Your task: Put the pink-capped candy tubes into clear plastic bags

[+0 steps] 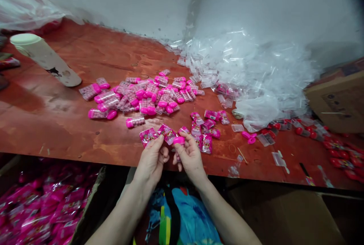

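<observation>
At the table's front edge, my right hand [191, 157] is closed around a small clear bottle with a bright pink cap [179, 140]. Fingers cover most of its body, though some pink beads show below the cap. My left hand [152, 158] is closed beside it, its thumb and finger pinching the edge of a printed pink packet [167, 133]. Another pink packet [148, 135] lies against that hand's left side. Just beyond sits a bead-filled bottle [135, 121] on its side. Several more pink packets [207, 143] lie to the right of my hands.
A heap of pink-capped bottles [148, 97] covers mid-table. Clear plastic containers [244, 63] are piled against the wall. Red-capped pieces [341, 154] and a cardboard box [338, 101] stand right. A white tumbler [47, 59] stands left; below, an open box holds pink packs [48, 207].
</observation>
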`<action>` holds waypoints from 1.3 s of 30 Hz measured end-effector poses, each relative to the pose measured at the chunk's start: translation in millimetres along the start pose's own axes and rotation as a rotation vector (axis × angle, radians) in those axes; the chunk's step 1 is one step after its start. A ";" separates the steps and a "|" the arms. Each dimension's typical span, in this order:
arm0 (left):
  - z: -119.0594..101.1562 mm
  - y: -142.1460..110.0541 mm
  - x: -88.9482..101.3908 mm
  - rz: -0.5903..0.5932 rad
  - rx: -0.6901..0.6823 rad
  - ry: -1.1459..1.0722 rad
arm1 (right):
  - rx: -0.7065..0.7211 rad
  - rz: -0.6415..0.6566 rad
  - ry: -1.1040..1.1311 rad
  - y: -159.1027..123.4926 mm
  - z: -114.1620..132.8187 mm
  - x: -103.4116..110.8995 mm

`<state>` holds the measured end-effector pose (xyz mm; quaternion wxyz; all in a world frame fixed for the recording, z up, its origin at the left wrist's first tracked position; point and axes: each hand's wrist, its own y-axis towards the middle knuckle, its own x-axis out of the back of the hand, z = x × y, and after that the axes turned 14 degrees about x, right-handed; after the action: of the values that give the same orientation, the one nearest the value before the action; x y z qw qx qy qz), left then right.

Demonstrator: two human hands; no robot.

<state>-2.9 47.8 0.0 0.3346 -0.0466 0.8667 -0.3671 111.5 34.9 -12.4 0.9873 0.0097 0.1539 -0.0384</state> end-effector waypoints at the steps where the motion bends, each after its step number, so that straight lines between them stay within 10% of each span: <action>1: 1.1 -0.5 0.4 0.000 0.001 0.010 | 0.010 -0.004 -0.018 -0.4 0.0 -0.1; 10: 3.6 -1.1 2.2 -0.111 -0.018 0.067 | 0.181 -0.080 -0.186 -3.2 0.2 9.4; 22: 5.3 2.1 5.9 -0.008 0.060 0.105 | 0.182 0.201 -0.297 -11.0 -4.9 25.0; 39: 8.6 0.0 -2.1 -0.001 0.036 0.044 | 0.078 -0.031 -0.120 -12.1 3.2 10.6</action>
<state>4.0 43.3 -3.2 0.3162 -0.0329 0.8670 -0.3838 121.6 22.0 -12.7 0.9929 0.0437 0.0931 -0.0601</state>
